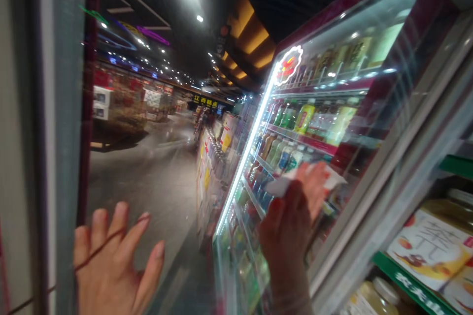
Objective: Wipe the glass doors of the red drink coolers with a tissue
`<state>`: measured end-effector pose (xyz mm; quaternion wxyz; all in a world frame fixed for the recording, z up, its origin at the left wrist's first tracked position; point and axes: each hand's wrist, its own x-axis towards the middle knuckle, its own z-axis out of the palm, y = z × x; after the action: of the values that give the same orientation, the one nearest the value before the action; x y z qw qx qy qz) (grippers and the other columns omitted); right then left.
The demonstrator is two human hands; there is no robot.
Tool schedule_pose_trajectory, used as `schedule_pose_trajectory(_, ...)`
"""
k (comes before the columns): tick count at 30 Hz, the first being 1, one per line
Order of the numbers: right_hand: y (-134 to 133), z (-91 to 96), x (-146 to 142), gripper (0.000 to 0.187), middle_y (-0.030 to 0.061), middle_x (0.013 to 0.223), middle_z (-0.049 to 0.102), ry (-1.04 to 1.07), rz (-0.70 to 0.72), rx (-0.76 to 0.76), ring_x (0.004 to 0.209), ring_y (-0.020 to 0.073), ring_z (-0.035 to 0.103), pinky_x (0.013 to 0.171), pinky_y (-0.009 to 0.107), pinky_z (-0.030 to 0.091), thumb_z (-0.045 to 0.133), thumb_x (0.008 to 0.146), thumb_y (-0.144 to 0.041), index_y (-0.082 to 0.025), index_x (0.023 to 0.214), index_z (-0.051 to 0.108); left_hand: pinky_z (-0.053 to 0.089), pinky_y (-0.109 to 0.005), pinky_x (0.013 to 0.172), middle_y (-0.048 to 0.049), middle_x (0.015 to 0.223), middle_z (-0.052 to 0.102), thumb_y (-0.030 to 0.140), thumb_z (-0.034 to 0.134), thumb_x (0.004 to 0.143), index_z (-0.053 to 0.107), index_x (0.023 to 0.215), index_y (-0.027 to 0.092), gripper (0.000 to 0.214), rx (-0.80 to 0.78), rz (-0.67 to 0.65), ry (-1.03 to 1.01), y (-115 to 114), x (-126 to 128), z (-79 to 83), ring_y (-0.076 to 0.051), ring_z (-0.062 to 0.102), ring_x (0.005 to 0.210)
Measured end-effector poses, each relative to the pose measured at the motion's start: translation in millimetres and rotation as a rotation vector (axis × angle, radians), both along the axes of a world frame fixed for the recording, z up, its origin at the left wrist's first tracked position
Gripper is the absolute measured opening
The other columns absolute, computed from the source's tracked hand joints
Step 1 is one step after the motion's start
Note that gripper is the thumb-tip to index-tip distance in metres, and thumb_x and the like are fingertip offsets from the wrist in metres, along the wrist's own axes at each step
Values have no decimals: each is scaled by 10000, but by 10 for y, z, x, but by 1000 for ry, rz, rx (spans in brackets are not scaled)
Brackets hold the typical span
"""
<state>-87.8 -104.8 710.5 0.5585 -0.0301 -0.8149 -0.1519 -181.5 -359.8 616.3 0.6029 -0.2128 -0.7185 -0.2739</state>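
Currently, the right hand's grip (pixel 285 229) holds a white cloth (pixel 278 187) in front of the lit drinks cooler (pixel 247 155), while the left hand (pixel 113 266), fingers spread and released, is left of that cooler, and printed boxes (pixel 430 248) sit to its right.

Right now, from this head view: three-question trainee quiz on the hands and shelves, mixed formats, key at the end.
1. Multiple choice: which hand is at the white sheet?
A) left hand
B) right hand
C) neither

2. True or false: the left hand's fingers are wrapped around a bottle.

3. Fill in the blank: the shelf edge just below the fruit-printed box is coloured ____.

Key:
1. B; blur hides the exact grip.
2. False; they are spread and hold nothing.
3. Green.
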Motion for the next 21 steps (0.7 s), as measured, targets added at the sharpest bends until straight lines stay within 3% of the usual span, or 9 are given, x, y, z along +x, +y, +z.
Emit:
schedule_pose_trajectory(3,-396,9,-59,716,81,1783,372,-62,196,225,1688,332,257,1360,587,316,450,1088,-445,-235,1752,284,164,-785,1342,-165,1844,201,307,546,1016,82,1775,297,889,-77,76,-35,86,26,96,-421,89,1730)
schedule_pose_trajectory(5,-297,21,-7,712,47,1824,281,-78,228,260,1716,283,166,1392,538,254,453,1094,-377,-257,1762,239,133,-717,1380,-131,1852,192,313,542,1026,48,1776,292,899,-85,58,-14,64,9,93,-367,74,1740)
schedule_pose_trajectory(9,332,566,36,687,176,1850,-63,230,25,-182,1708,470,-21,1257,865,229,295,1130,-362,-237,1780,109,290,-579,1377,-72,1752,434,242,690,952,257,1745,352,911,-38,-74,78,-39,-35,164,-330,381,1644)
schedule_pose_trajectory(10,354,735,1,676,203,1846,-53,275,9,-259,1708,470,-12,1254,876,211,243,1139,-384,-205,1777,109,351,-553,1351,-60,1706,496,217,718,931,311,1726,373,907,-14,-105,97,-50,-40,212,-321,469,1583)
schedule_pose_trajectory(12,109,919,-111,726,273,1822,113,293,11,-203,1713,446,50,1292,826,216,264,1139,-434,-89,1759,112,375,-539,1339,-58,1696,512,205,730,925,346,1712,379,893,21,-109,115,-41,-43,322,-318,503,1555)
schedule_pose_trajectory(16,-689,586,-233,671,105,1750,428,-81,258,325,1709,253,187,1413,508,213,442,1111,-426,-136,1709,348,93,-637,1412,-88,1860,142,257,580,1008,151,1772,244,876,-8,7,43,46,-36,466,-349,89,1739)
schedule_pose_trajectory(18,-658,459,-171,681,57,1756,428,-160,298,408,1703,217,201,1414,440,218,496,1098,-411,-176,1718,342,21,-619,1416,-65,1863,37,254,513,1024,104,1772,202,855,-42,18,34,64,-43,482,-316,-8,1744)
schedule_pose_trajectory(19,-508,504,-130,717,80,1786,369,-131,259,354,1711,243,174,1411,487,224,486,1103,-406,-172,1744,266,14,-592,1420,-54,1863,25,250,503,1022,102,1771,192,851,-56,12,45,58,-51,485,-299,-12,1744)
schedule_pose_trajectory(21,-108,826,-87,771,186,1836,172,17,121,140,1725,350,78,1366,682,228,384,1132,-414,-143,1771,47,25,-526,1428,-32,1866,46,237,510,1013,120,1769,192,852,-58,-7,71,19,-70,495,-267,13,1744)
